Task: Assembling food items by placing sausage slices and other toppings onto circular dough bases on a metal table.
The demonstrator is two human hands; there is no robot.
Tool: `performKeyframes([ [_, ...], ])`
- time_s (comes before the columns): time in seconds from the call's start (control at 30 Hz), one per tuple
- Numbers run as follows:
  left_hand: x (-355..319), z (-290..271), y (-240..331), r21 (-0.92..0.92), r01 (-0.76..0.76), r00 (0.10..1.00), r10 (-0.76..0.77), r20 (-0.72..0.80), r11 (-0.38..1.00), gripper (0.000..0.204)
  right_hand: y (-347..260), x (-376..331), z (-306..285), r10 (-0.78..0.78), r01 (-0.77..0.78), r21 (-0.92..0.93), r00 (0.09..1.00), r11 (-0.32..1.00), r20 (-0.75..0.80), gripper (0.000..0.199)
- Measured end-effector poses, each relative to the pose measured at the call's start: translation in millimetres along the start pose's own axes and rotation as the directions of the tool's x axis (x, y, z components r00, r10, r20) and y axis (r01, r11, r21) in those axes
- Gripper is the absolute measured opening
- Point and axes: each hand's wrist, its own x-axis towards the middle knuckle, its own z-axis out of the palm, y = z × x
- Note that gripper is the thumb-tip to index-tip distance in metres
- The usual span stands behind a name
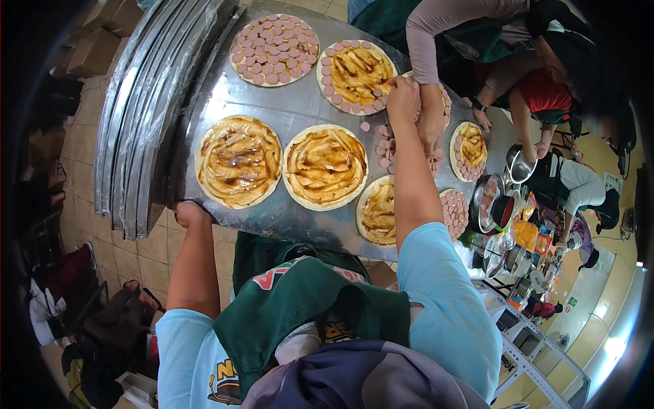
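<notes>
My left hand (191,213) is closed at the near left corner of the metal table (300,109), its fingers curled against the edge. My right arm stretches across the table. My right hand (405,99), fingers pressed together, is by the right rim of a sauced pizza base (357,76) ringed with pink sausage slices; what it holds is hidden. Loose sausage slices (385,148) lie just below it. Two sauced bases without slices, one left (238,161) and one right (325,168), lie nearer me. A fully covered pizza (274,50) is at the far left.
A co-worker's hand (430,128) is right beside mine. Large metal trays (153,116) in plastic wrap line the left side. More topped bases (469,151), a metal bowl (522,164) and other people are to the right. A partly sliced base (377,211) lies under my right forearm.
</notes>
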Motion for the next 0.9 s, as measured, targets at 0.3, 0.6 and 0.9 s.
performKeyframes([
  [0.3, -10.1, -1.5, 5.3, 0.064, -0.007, 1.000, 0.007, 0.000, 0.998, 0.059, -7.9, -18.9, -15.3, 0.110, -0.109, 0.010, 0.993, 0.994, -0.034, 0.019],
  [0.6, -22.0, -5.6, 13.3, -0.134, 0.121, 0.992, -0.122, 0.000, 0.983, 0.058, -6.2, -33.3, -18.9, 0.241, -0.241, 0.150, 0.970, 0.959, 0.015, 0.030],
  [0.9, -10.5, 3.9, 8.2, -0.100, 0.104, 0.994, -0.107, -0.021, 0.990, 0.044, -12.0, -48.4, -28.4, 0.247, -0.249, 0.180, 0.968, 0.952, 0.033, 0.027],
])
